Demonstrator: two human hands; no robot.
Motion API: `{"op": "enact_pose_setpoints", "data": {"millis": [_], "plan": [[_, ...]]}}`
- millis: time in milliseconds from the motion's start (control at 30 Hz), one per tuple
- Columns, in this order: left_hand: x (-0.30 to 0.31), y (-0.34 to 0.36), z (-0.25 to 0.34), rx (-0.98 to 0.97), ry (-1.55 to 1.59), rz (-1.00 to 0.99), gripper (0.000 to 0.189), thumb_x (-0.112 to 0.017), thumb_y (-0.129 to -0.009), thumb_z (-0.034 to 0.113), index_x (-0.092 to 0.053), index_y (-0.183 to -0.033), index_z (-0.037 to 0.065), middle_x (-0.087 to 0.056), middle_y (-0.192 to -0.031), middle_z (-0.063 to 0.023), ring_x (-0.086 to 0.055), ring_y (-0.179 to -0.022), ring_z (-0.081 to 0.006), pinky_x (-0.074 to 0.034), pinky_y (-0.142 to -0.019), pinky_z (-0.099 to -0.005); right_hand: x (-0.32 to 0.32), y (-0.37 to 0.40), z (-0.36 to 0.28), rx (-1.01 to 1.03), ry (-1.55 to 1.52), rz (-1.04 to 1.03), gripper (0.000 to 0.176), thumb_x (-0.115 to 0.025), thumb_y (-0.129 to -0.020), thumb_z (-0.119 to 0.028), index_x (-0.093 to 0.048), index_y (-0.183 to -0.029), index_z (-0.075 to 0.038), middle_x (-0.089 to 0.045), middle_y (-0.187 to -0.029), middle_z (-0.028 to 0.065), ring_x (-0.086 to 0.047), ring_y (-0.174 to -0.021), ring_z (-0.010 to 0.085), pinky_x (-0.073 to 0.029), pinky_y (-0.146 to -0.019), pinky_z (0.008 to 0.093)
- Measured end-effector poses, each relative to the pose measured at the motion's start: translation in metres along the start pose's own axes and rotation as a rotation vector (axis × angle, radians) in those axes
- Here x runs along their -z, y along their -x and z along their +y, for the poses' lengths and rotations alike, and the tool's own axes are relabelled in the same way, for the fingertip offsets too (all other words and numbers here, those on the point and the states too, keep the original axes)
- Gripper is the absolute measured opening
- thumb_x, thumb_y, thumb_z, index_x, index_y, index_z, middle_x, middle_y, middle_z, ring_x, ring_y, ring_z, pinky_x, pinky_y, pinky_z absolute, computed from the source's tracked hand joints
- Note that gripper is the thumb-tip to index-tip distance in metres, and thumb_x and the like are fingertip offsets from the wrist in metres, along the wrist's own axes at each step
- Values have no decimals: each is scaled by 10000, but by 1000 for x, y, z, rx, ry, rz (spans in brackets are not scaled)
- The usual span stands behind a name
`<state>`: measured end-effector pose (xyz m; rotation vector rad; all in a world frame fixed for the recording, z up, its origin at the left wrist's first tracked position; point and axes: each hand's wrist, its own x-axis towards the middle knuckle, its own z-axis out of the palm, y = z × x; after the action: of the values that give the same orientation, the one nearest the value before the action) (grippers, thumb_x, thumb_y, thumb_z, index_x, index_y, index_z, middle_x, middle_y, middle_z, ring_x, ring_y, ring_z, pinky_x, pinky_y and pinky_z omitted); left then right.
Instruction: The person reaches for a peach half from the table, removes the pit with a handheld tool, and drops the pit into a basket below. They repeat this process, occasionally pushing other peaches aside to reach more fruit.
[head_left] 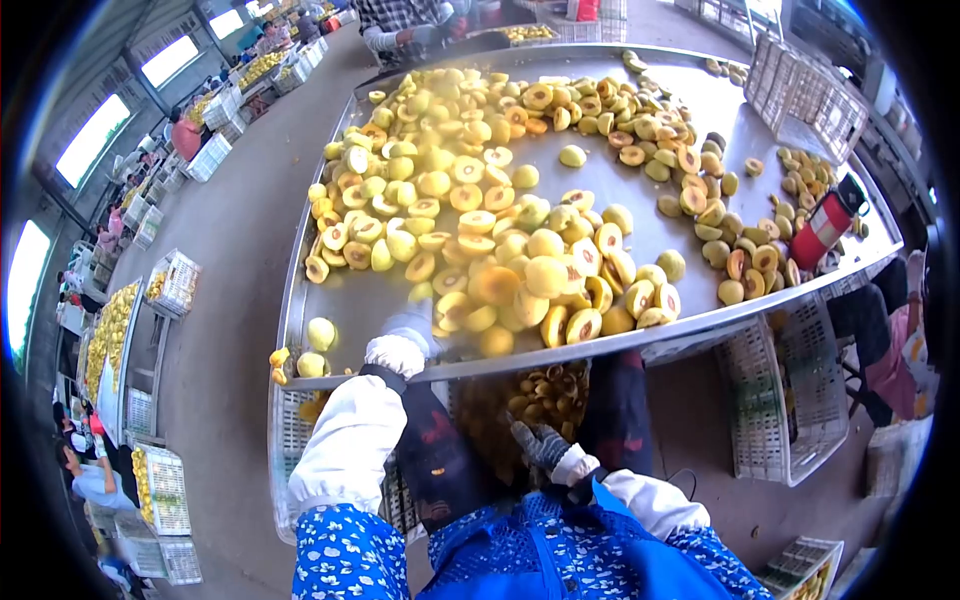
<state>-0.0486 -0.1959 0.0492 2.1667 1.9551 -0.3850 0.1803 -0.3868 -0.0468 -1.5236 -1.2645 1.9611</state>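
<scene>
My left hand (408, 322), in a pale glove with a white sleeve guard, reaches over the near edge of the metal table (330, 300). Its fingers are blurred against the near side of a heap of halved yellow fruit (475, 222), like peaches or apricots. Many cut faces show brown-red centres. My right hand (543, 443), in a dark grey glove, is low between my knees, beside a container of fruit pieces (550, 393) under the table. Its fingers are curled, and I cannot tell what they hold.
A red bottle (828, 222) stands among fruit at the table's right. White plastic crates sit on the table's far right corner (800, 95) and below it (785, 400). A person in checked clothing (400, 15) works opposite. More tables, crates and people line the left side.
</scene>
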Motion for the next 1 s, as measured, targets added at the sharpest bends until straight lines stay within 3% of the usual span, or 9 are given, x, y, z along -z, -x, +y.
{"op": "enact_pose_setpoints", "data": {"millis": [200, 300, 333, 367, 500, 633, 767, 900, 1000], "plan": [[-21, 24, -43, -6, 511, 280, 626, -736, -690, 426, -519, -1133, 41, -637, -1012, -159, -633, -919, -324, -512, -763, -377, -6, -22, 28, 295, -31, 148, 301, -501, -946, -392, -593, -964, -106, -477, -633, -50, -434, -539, 62, -371, -498, 250], [-15, 61, -45, -87, 1603, 170, 424, -559, -869, 380, -515, -1137, 54, -637, -928, -119, -616, -631, -210, -500, -508, -293, 5, 5, -16, 393, -65, 147, 277, -483, -962, -352, -581, -925, -95, -464, -619, -54, -436, -555, 72, -376, -502, 273], [-10, 75, -34, -154, 1924, 149, 425, -515, -892, 402, -514, -1133, 52, -635, -924, -130, -598, -582, -204, -476, -452, -280, 11, 22, -45, 386, 92, 170, 371, -476, -952, -355, -612, -953, -10, -633, -816, 218, -629, -785, 295, -465, -674, 392], [-6, 88, -15, -66, 2075, 196, 483, -432, -921, 465, -525, -1110, 30, -637, -827, -139, -569, -522, -190, -420, -398, -256, 11, 19, -53, 507, 162, 210, 373, -457, -954, -369, -595, -942, -22, -625, -795, 230, -624, -767, 337, -466, -656, 419], [-17, 111, 25, 38, 2099, 181, 560, -362, -939, 524, -553, -1078, 16, -621, -660, -136, -520, -447, -175, -381, -394, -247, 0, 23, -83, 773, 389, 360, 371, -403, -959, -389, -533, -898, -47, -601, -715, 250, -583, -689, 432, -455, -598, 500], [-29, 126, 59, 53, 2239, 131, 491, -461, -928, 472, -572, -1060, 13, -635, -871, -135, -615, -692, -198, -519, -603, -282, -6, 26, -96, 803, 571, 396, 327, -442, -954, -356, -522, -888, -46, -597, -646, 208, -587, -589, 395, -453, -554, 487], [-54, 120, 70, 24, 2179, 207, 518, -435, -928, 498, -566, -1059, 15, -623, -836, -125, -612, -653, -220, -516, -551, -300, -4, 17, -86, 767, -1, 225, 300, -577, -905, -287, -545, -1026, -14, -646, -746, 143, -628, -684, 274, -474, -624, 384], [-54, 126, 83, 10, 1964, 284, 502, -396, -952, 463, -570, -1054, 4, -626, -867, -113, -608, -694, -196, -508, -601, -287, 3, 15, -95, 817, -109, 306, 424, -635, -850, -287, -524, -1148, -6, -655, -835, 205, -642, -786, 353, -481, -690, 410], [-84, 113, 82, -90, 1827, 402, 473, -396, -969, 423, -585, -1042, -4, -626, -916, -88, -590, -793, -162, -485, -714, -276, 5, 10, -97, 627, 39, 233, 214, -571, -909, -123, -533, -1095, -23, -618, -929, 75, -543, -840, 109, -461, -739, 290]]}}
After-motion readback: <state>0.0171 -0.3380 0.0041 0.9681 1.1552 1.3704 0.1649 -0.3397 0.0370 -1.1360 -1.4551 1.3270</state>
